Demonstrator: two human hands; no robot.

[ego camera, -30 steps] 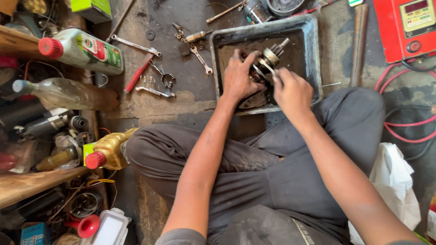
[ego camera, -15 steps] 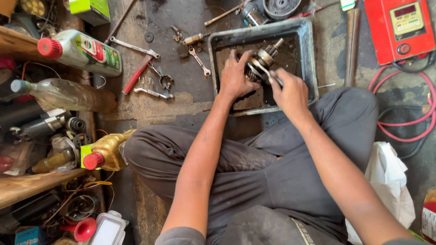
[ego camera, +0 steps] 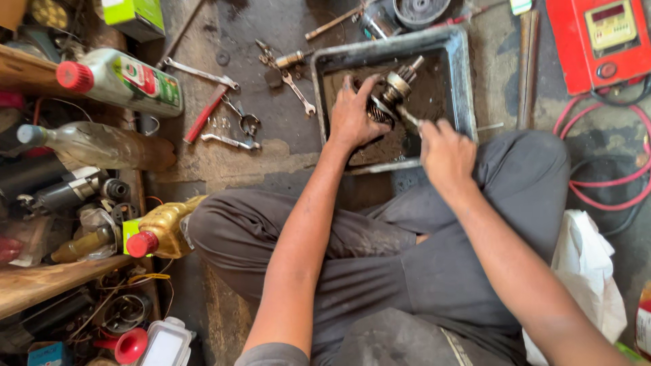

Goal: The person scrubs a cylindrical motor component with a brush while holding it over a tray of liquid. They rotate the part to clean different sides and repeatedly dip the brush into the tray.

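Seated person, legs folded in grey trousers (ego camera: 407,251), seen from above; both forearms reach into a shallow grey metal tray (ego camera: 464,81) on the stained floor.

Left hand (ego camera: 356,115) lies over a geared shaft (ego camera: 392,91), fingers curled around its toothed middle, thumb up along the side; the palm hides most of the gear teeth, so how firmly it grips cannot be told. The shaft lies tilted, its narrow splined end pointing to the tray's far right corner, its lower end lost behind the hand.

Right hand (ego camera: 444,152) is closed in a loose fist at the tray's near right edge, pinching a thin pale tool (ego camera: 409,119) whose tip meets the shaft; the tool's kind is hard to make out; its handle is buried in the fist.

Tray floor is dark and oily; contents under the hands not visible.

Left of the tray: spanner (ego camera: 298,91), red-handled tool (ego camera: 205,114), pliers (ego camera: 245,125), all well apart from the hands; further left, a red-capped oil bottle (ego camera: 125,78) lying on a wooden shelf and a gold bottle (ego camera: 161,230) near the knee.

Top right, a red boxed device (ego camera: 600,41), cut off by the frame edge; red hose (ego camera: 603,196) loops beside it; white plastic bag (ego camera: 583,271) by the right leg.
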